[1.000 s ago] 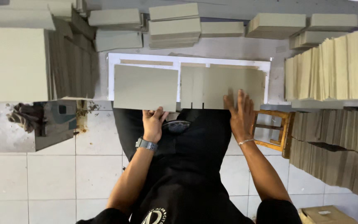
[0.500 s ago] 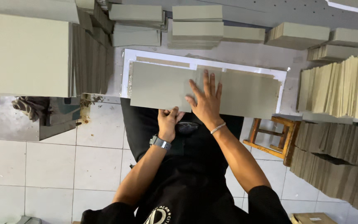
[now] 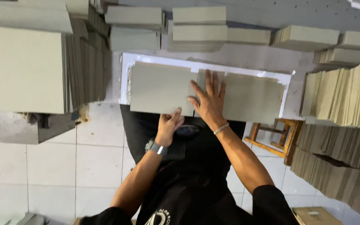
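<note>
Two flat grey cardboard sheets lie side by side on a white surface point(image 3: 123, 75), long axes running left to right across the view, edges square and faces matte. The left hand point(image 3: 169, 125) pinches the near edge of the left sheet point(image 3: 159, 87). The right hand point(image 3: 208, 100) presses flat, fingers spread, on the right sheet point(image 3: 251, 98). Stacks of similar board point(image 3: 21, 66) stand around, beside a wooden stool point(image 3: 276, 135).

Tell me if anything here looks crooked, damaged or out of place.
Mostly tidy. The grey boards under the right hand are slightly fanned, edges stepping out at the right end, not squared like the stacks behind. The left hand grips the near edge of the left board. No damage shows.
</note>
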